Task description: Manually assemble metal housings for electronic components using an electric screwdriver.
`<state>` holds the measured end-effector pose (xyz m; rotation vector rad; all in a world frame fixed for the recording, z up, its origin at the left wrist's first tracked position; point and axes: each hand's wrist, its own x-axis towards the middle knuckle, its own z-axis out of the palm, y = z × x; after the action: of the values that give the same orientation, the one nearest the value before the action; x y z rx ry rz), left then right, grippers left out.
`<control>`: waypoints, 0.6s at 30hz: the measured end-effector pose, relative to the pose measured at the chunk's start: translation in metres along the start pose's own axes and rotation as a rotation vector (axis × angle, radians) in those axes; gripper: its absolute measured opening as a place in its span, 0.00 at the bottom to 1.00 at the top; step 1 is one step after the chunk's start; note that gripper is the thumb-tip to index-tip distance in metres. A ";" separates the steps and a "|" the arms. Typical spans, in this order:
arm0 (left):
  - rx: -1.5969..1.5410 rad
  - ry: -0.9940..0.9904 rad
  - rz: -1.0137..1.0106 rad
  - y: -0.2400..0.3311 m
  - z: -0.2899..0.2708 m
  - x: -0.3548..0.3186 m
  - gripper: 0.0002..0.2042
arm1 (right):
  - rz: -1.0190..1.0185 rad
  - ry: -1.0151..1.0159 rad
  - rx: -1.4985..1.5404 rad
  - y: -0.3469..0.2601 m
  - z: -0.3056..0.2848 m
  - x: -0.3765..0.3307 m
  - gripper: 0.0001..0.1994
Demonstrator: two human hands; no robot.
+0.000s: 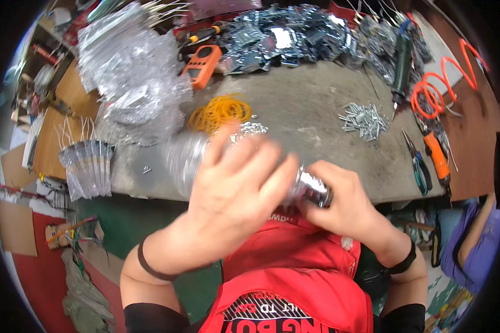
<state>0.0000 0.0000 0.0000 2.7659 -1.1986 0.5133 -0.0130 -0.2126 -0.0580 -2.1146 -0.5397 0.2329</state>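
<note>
Clearly both hands are closed on one thing: the left hand (236, 186) wraps over a clear plastic bag of small metal parts (186, 155), its fingers folded across the bag's neck, while the right hand (344, 202) pinches the shiny bunched end of that bag (311, 191) between thumb and fingers. The bag is held in the air just above the near edge of the worktop (311, 105), in front of the person's red apron (294, 277). The left hand is blurred, so how firm its grip is cannot be judged closely.

The main risk, as I judge it, is the slick film sliding through the right hand's pinch; if the bunched end opens, the parts would spill over the edge and onto the floor rather than the worktop. A twist pulled too hard could also tear the thin film.

Just beyond the hands lies a heap of yellow rubber bands (219, 111), with a small cluster of loose metal pieces (250, 129) beside it. A swing of the bag could scatter either. Further right sit a pile of metal screws (364, 119), pliers (419, 166) and an orange-handled tool (436, 155); at the back are stacked silvery bags (133, 72), well apart.
</note>
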 end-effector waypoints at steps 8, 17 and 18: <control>-0.519 0.318 -0.037 -0.042 0.012 -0.066 0.24 | 0.408 0.086 1.217 -0.031 0.046 0.040 0.26; -2.011 0.623 -0.689 -0.049 0.060 -0.068 0.32 | 0.248 -0.285 1.023 -0.059 0.080 0.094 0.24; -2.010 0.603 -0.693 -0.051 0.062 -0.074 0.30 | 0.182 -0.266 1.059 -0.059 0.084 0.100 0.24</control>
<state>0.0068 0.0734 -0.0804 0.9137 -0.1009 -0.0709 0.0282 -0.0755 -0.0527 -1.0942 -0.2641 0.7300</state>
